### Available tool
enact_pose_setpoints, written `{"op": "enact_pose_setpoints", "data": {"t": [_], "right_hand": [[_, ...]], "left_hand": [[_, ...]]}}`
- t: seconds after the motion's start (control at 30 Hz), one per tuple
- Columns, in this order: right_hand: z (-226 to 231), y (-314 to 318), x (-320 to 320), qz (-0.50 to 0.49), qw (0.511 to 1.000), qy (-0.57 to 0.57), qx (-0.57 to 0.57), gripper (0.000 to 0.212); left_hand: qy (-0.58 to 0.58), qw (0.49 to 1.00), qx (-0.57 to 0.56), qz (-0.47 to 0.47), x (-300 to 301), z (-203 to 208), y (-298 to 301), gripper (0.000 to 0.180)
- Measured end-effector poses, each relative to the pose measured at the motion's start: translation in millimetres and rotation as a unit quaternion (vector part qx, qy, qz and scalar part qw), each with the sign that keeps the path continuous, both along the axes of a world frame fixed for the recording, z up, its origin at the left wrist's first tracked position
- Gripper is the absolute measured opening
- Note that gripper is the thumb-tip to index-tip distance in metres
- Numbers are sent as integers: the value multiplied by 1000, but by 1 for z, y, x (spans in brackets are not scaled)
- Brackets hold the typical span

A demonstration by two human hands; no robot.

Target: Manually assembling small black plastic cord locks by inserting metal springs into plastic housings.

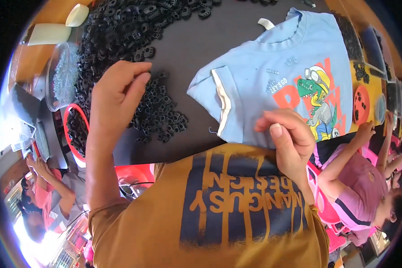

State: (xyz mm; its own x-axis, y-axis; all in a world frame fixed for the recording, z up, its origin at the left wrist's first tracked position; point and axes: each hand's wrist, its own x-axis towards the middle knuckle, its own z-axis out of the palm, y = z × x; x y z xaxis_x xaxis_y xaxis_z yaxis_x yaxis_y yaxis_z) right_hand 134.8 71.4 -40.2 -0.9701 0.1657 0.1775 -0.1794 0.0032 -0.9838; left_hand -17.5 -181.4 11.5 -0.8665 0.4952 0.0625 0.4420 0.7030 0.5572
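Observation:
My left hand [116, 96] hangs over the edge of a heap of small black plastic parts [120, 40], thumb and forefinger drawn close together. Whatever lies between those fingertips, if anything, is hidden. Just below it a looser cluster of the same black parts [161, 114] is spread on the dark tabletop [183, 49]. My right hand [292, 140] is above the lower part of a light blue T-shirt [254, 62], with loosely bent fingers, the thumb apart from them, and nothing visible in the grasp. The shirt lies flat and has a cartoon dinosaur print.
On the left stand a clear tub of small silvery pieces [64, 78] and a red-rimmed basket of black parts [77, 129]. A red tray [361, 105] lies on the yellow table at right. Co-workers sit on both sides, one in a pink-purple shirt [357, 187].

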Motion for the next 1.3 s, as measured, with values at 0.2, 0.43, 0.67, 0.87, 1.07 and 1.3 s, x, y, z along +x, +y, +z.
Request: {"op": "enact_pose_setpoints", "data": {"t": [0.2,0.43,0.67,0.87,1.07,1.3], "right_hand": [[3,-4,1,-23,999,2,23,15],[1,-4,4,-33,999,3,33,16],[2,-5,2,-35,999,-12,32,15],[1,-6,0,-34,998,-3,44,15],[1,-6,2,-39,998,0,53,15],[3,-1,3,-20,997,-1,71,15]], "left_hand": [[93,988,-89,-84,-2,-4,9,23],[101,990,-69,-72,-4,-19,15,11],[-333,783,514,109,-16,-3,-19,23],[-399,773,493,18,-37,-3,-40,22],[141,988,-65,13,-23,-17,2,21],[194,973,-121,-34,-37,-25,9,17]]}}
